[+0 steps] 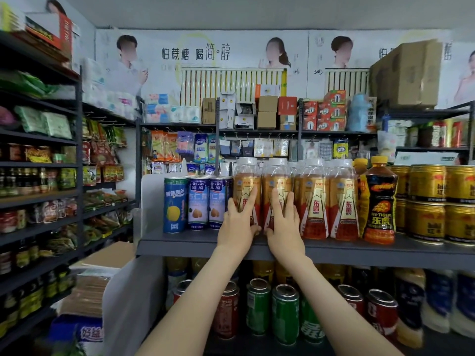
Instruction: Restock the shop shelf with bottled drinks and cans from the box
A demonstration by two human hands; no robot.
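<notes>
Left hand (237,223) and right hand (282,222) are flat, fingers straight, gripping nothing. They press the left bottle (246,181) and right bottle (276,181) at the shelf (180,245) front. Push low and evenly toward 12 o'clock. Cans (198,201) at 9 o'clock sit close, so don't clip them.

Mid-frame, the shelf (180,244) has a bare front strip below the blue cans (198,201). Rightward, bottles (316,201) and gold cans (426,201) stand packed, nearer the edge. A white divider (151,199) closes the shelf's left end.
</notes>
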